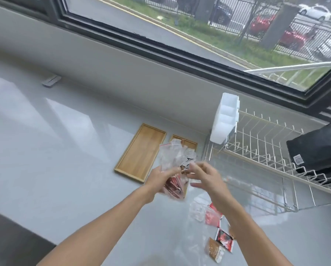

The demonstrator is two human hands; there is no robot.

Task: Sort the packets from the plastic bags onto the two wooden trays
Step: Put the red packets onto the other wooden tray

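Packets, red and brown, are showing through a clear plastic bag that is being held above the tabletop, just in front of the two wooden trays. The left hand is clamping around the bag's lower part, where red packets are bunching; the right hand is working at the bag's middle with fingertips pinched together, though blur is hiding exactly what they are gripping. A few loose packets, red, brown and pale, are lying on a second flattened clear bag toward the near edge of the tabletop, under the right forearm. The larger wooden tray is sitting empty toward the back edge, and the smaller wooden tray beside it is mostly hidden behind the raised bag, with no packet visible on its exposed part. Judged from this, sorting is barely beginning: bags are being emptied, nothing is visibly placed, and every packet is awaiting its tray. A wire dish rack is occupying the right side.
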